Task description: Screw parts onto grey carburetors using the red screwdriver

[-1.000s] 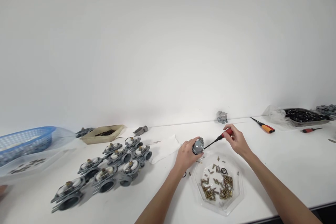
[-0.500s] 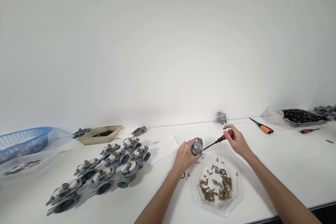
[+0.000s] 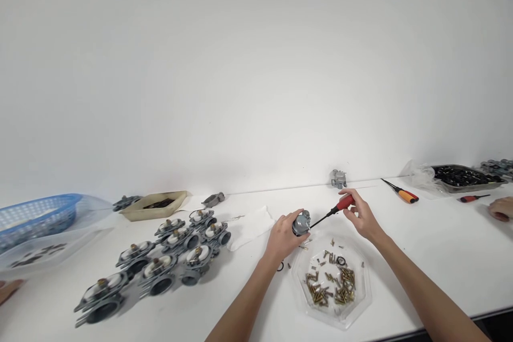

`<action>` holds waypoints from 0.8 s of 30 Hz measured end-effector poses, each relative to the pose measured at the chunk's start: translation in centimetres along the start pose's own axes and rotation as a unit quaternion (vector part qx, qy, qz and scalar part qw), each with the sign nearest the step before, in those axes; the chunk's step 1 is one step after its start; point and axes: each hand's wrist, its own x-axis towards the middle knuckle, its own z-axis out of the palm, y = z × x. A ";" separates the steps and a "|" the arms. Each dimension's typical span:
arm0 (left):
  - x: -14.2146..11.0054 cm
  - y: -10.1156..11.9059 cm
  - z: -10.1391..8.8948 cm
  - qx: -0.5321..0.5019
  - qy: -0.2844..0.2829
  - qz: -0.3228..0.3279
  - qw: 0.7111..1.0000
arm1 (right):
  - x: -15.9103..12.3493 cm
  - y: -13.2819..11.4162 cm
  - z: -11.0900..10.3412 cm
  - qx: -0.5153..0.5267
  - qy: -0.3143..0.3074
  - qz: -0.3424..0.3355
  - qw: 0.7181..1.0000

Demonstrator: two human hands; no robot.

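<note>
My left hand point(image 3: 284, 238) is closed around a small grey metal carburetor point(image 3: 300, 223), tilted above the table. In my right hand point(image 3: 363, 218) is a screwdriver point(image 3: 341, 206) with a red and black handle, pinched near the handle's end with some fingers loosely raised. Its dark shaft slants down to the left, and the tip meets the carburetor's right side; the exact contact point is too small to make out. Just below both hands sits a clear octagonal plastic tray point(image 3: 363, 310) holding many small brass parts point(image 3: 345, 287) and a black ring point(image 3: 340, 261).
Several carburetor bodies point(image 3: 158, 267) with white tops stand at left, near a beige tray point(image 3: 132, 212) and a blue basket point(image 3: 66, 208). A white cloth point(image 3: 254, 227) lies mid-table. Rightward are two screwdrivers point(image 3: 404, 193), a tray of black parts point(image 3: 460, 176) and another person's hand point(image 3: 500, 208).
My right fingers have shifted slightly on the screwdriver handle, which has turned a little. A hand has come into view at the right edge, and fingers at the left edge.
</note>
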 end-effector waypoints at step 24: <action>0.0 0.4 -0.3 -0.006 -0.006 -0.002 1.000 | 0.2 0.1 -0.3 0.000 0.000 -0.037 0.999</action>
